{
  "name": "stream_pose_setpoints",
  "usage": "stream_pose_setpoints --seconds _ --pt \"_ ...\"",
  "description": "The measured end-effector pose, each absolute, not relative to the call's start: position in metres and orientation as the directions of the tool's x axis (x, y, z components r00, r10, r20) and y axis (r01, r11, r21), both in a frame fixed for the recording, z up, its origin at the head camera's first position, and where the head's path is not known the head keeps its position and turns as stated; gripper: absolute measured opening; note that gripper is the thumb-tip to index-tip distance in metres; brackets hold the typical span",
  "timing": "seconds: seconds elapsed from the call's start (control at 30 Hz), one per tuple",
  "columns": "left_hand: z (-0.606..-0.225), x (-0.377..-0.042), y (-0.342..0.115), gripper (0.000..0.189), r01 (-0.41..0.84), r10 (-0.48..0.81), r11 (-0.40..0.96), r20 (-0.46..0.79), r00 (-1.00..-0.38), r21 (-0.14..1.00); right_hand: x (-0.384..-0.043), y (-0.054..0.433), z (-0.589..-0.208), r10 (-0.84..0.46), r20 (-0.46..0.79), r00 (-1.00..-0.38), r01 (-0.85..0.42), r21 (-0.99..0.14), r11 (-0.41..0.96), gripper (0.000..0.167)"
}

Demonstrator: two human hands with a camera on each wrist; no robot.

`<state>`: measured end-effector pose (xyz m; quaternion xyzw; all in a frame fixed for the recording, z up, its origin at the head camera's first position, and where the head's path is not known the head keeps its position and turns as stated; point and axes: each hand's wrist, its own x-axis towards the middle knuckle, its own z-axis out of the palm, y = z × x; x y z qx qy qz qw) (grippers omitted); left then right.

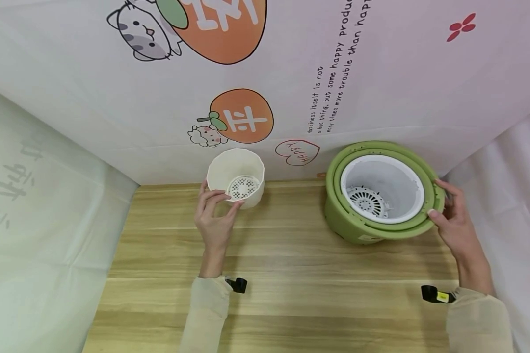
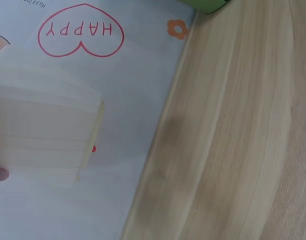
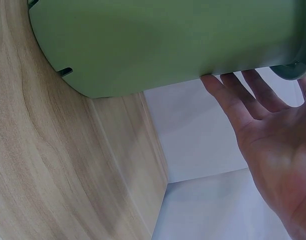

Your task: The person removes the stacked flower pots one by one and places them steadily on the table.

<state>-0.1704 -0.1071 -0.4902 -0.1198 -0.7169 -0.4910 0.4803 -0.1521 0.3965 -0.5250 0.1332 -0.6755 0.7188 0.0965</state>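
Note:
My left hand (image 1: 215,218) grips a small white plastic flower pot (image 1: 235,166) with faceted sides and a perforated bottom, thumb and fingers at its near rim. In the left wrist view the white pot (image 2: 43,130) appears side-on, with a fingertip (image 2: 0,175) against it. On the right stands a stack of nested green flower pots (image 1: 349,223), with a white pot (image 1: 406,189) with a slotted bottom innermost. My right hand (image 1: 457,223) holds the stack's right side, thumb on the rim. In the right wrist view, its fingers (image 3: 228,100) touch the outer green wall (image 3: 158,45).
The wooden table (image 1: 291,274) meets a printed white cloth (image 1: 159,113) at its back edge, close behind both pots. More white cloth hangs at the left (image 1: 48,196) and right (image 1: 508,196) sides.

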Motion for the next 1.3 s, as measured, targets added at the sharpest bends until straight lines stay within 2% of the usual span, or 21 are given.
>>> stream_pose_setpoints --seconds 0.5,1.3 --pt "-0.494 -0.166 -0.116 0.036 0.585 -0.334 0.516 0.775 -0.536 0.626 -0.153 0.396 -0.525 -0.059 0.353 -0.934 -0.345 -0.931 -0.117 0.062" --pt "-0.503 -0.163 -0.135 0.036 0.530 -0.374 0.560 0.765 -0.525 0.637 -0.153 0.397 -0.527 -0.048 0.358 -0.933 -0.349 -0.928 -0.127 0.061"
